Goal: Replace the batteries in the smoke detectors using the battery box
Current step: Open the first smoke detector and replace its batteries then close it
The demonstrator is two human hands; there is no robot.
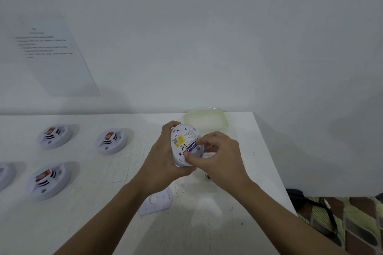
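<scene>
Found one smoke detector (182,134) lifted off the desk (99,172) above its right half, underside turned toward the camera, clasped round the rim by the left grip (163,157). Noted the right grip (219,155) pinching a blue-labelled battery (191,146) at the open compartment; could not tell whether going in or coming out, nor whether fully seated. Recorded a loose white mounting plate (155,203) lying toward the front edge, near the forearms, presumably belonging to the lifted unit and not yet refitted. Located the battery box (205,119), a pale green translucent tub, at the far edge near the right corner, just behind the hands; contents not discernible. Counted three further detectors (55,135) face-up on the left half, plus part of a fourth detector (4,174) cut off at the left edge, each of the three bearing a red-and-white item on top; could not confirm these as batteries. Spotted a small dark object (207,176) on the desk beneath the right wrist, too blurred to identify. Judged the task part-way: battery exchange under way on one unit, plate refitting outstanding, state of the other units not verifiable from this view.
</scene>
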